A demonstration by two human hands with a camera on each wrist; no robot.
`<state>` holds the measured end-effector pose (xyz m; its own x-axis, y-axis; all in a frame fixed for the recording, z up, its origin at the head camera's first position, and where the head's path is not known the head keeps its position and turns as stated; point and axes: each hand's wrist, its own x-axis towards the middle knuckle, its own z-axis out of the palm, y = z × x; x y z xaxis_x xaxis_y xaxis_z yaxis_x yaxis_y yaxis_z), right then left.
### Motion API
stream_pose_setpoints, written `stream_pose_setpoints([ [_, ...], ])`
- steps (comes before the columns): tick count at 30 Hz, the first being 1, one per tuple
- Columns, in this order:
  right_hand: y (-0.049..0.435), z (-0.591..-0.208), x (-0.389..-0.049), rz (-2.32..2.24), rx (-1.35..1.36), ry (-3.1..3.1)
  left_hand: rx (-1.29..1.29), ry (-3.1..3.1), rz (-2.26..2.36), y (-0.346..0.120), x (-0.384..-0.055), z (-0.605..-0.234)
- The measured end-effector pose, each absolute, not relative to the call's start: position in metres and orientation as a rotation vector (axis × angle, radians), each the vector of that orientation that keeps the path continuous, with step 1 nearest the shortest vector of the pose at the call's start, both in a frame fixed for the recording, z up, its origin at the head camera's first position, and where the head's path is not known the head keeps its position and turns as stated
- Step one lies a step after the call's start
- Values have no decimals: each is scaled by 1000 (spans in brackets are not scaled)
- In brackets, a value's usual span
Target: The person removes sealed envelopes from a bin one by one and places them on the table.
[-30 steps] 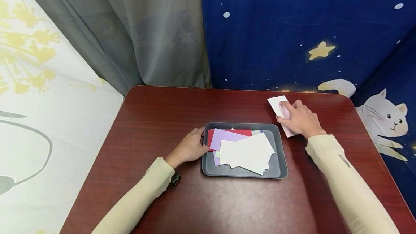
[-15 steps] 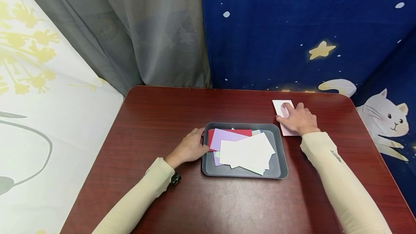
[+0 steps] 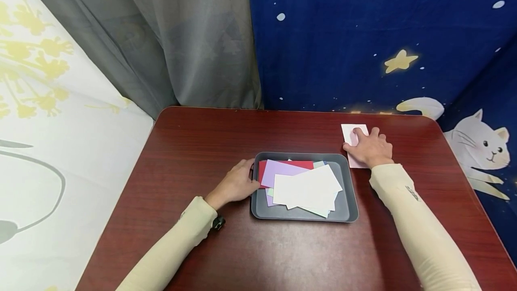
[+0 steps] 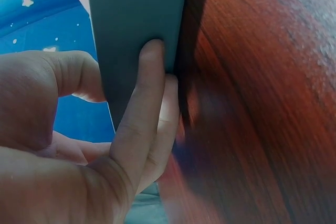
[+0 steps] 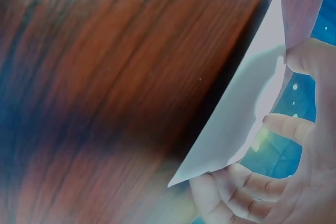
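Resting on a pale pink card point(image 3: 352, 134) at the far right of a dark red wooden table point(image 3: 194, 147), the person's right hand point(image 3: 369, 148) lies over the paper with fingers spread. The right wrist view shows the card's near edge lifted off the wood, fingertips curled beneath it and the thumb on top — a light pinch rather than a flat press. The left hand point(image 3: 236, 184) holds the left rim of a grey tray point(image 3: 347, 203) at the table's middle; in the left wrist view its fingers point(image 4: 142, 114) lie along the tray's outer wall with the thumb over the edge. Inside the tray sits a loose pile of cards — a white card point(image 3: 307, 187) on top, a lilac card point(image 3: 278, 168) and a red card point(image 3: 300, 164) beneath. The pink card lies just beyond the tray's far right corner, outside it. Cream sleeves point(image 3: 420, 228) cover both arms.
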<state>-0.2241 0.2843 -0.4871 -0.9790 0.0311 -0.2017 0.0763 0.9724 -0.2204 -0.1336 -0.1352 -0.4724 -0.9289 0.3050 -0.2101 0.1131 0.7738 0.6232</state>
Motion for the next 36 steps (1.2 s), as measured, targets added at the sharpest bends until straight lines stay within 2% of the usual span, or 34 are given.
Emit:
stream_pose_setpoints([
  [36,285,-483,-213,-371,107,2946,337,2644,924,-137,-133,-474],
])
